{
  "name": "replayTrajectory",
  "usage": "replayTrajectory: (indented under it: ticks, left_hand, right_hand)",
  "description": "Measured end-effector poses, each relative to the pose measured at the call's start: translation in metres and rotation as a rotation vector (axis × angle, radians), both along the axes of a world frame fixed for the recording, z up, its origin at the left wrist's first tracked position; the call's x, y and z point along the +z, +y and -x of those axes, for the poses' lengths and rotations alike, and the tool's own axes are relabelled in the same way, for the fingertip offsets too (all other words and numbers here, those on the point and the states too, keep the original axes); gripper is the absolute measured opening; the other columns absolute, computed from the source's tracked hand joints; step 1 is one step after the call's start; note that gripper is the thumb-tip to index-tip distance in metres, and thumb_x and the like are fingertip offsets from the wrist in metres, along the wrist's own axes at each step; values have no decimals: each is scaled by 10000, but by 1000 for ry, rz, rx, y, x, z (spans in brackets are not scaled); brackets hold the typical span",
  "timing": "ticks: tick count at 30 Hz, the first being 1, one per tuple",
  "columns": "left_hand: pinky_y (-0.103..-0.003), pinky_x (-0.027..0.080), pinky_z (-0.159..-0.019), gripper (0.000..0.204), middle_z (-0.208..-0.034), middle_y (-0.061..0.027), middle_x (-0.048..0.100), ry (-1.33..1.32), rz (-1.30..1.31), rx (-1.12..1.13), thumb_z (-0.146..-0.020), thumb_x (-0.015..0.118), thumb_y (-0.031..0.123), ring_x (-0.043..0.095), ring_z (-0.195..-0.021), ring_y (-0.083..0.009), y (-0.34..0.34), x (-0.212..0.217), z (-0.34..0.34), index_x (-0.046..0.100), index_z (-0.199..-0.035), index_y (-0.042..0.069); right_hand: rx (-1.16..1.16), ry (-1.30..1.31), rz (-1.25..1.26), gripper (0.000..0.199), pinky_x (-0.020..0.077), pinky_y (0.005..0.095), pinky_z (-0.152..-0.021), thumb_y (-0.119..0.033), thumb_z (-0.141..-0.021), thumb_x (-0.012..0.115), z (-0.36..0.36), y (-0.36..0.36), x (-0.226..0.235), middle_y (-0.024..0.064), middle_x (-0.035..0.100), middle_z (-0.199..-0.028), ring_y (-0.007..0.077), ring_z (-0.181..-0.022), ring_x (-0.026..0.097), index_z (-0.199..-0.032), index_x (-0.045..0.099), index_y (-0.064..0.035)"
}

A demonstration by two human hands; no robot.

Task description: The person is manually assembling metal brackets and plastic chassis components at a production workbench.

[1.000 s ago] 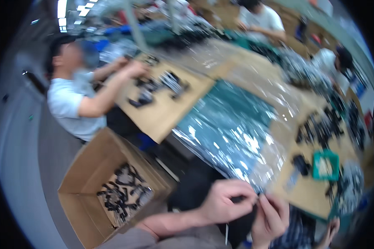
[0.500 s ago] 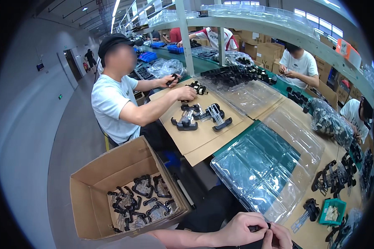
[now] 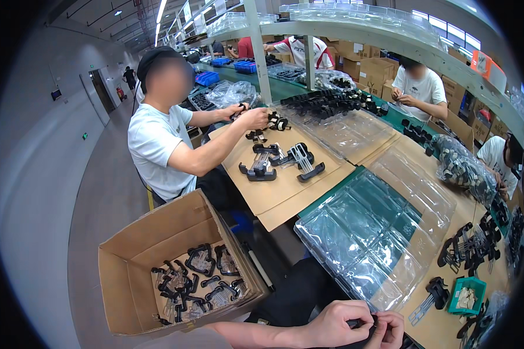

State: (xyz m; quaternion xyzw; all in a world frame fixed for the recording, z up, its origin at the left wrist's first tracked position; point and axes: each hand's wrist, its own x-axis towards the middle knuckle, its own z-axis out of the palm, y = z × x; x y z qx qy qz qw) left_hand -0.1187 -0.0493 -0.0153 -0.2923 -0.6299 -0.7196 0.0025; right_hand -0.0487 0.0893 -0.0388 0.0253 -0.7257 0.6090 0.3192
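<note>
Nearest, the person's left hand (image 3: 342,323) and right hand (image 3: 389,330) meet at the worktable's (image 3: 327,198) near edge, by the close corner of a clear plastic tray (image 3: 364,235). Bent fingers of both hands pinch a small black part (image 3: 357,323); most of it is buried in the grip, so I can't make out its shape. The frame cuts off the right hand's lower side.

To their left stands an open cardboard carton (image 3: 140,232), black clamp brackets (image 3: 180,285) strewn over its bottom. Toward the table's right edge, a pronged clamp (image 3: 432,298) lies beside a green bin (image 3: 473,284) of pale pieces (image 3: 467,298), more clamps (image 3: 468,247) heaped beyond.

By the look of it, the held part is mid-handling; many brackets are already boxed, many remain out. Whether any is finished, I can't tell.

Farther off, a co-worker (image 3: 163,139) handles black pieces over a brown sheet's (image 3: 273,200) far edge; people beyond are partly hidden.
</note>
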Motion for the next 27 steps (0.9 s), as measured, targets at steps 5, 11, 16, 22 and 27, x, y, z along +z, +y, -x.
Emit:
replayTrajectory:
  ticks: [5,11,16,22,27]
  left_hand:
    - [-245,489,-734,90,-866,-72,698,-217,-126,-341,-833,694,-81,622,-779,-180,-27,4,-4,713,-906,-31]
    - [-284,530,-684,128,-880,-129,745,-207,-30,-280,-741,732,-80,655,-730,-212,-89,-4,-1,734,-847,-8]
    - [-269,505,-646,130,-877,-138,711,-384,-46,-268,-776,691,-116,626,-706,-199,-108,-40,1,715,-879,-40]
    - [-229,428,-553,84,-885,-142,688,-733,-101,-175,-877,640,-84,562,-653,-159,-102,-43,-12,694,-924,-40]
    - [-213,364,-494,77,-904,-144,677,-1045,-307,-158,-943,601,-23,513,-618,-130,-108,-59,-4,669,-979,-16]
  right_hand:
    - [237,-125,928,97,502,279,-922,-61,-1071,571,-22,3,-27,104,663,-1134,197,-950,625,-1109,639,-4]
    - [0,-564,1138,139,470,250,-690,-148,-1080,567,-21,-41,-44,82,646,-960,131,-798,586,-1083,639,-29]
    - [-54,-718,1295,215,452,272,-592,-158,-1119,487,-9,-49,-127,72,618,-859,145,-660,547,-1064,622,1]
    - [-119,-453,1491,441,625,350,-929,-108,-1004,696,66,28,-311,93,668,-1347,234,-1181,687,-1418,549,-82]
    - [45,-580,1282,367,611,328,-892,-28,-990,651,62,-11,-299,135,682,-1279,241,-1107,697,-1350,582,-15]
